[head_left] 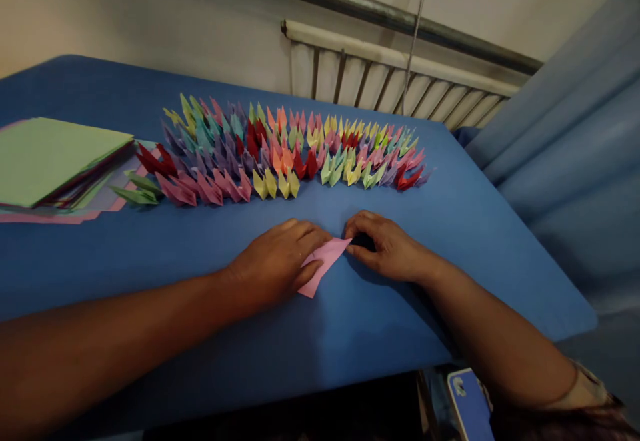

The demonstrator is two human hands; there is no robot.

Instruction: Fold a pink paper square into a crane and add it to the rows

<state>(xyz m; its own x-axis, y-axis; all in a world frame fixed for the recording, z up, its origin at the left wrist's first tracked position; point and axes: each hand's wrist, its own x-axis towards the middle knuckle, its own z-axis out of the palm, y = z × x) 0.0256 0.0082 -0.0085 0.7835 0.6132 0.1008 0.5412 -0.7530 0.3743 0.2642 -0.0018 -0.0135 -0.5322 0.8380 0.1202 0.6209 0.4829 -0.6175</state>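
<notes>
A folded pink sheet of origami paper (323, 261) lies near the middle of the blue table, with one pointed corner turned to the right. My left hand (275, 257) holds it at its left side, the thumb on top and the fingers along the far edge, hiding part of the sheet. Thumb and fingertips of my right hand (387, 246) pinch the right corner. Just beyond both hands stand several rows of folded paper cranes (277, 182) in pink, yellow, green, red, purple and orange.
A stack of coloured paper sheets (60, 154), light green on top, lies at the left on the blue table (200, 354). A radiator (360, 74) and pipe (350, 4) run along the wall behind. Blue curtains (575, 141) hang at the right. A blue object (470, 404) shows below the table's edge.
</notes>
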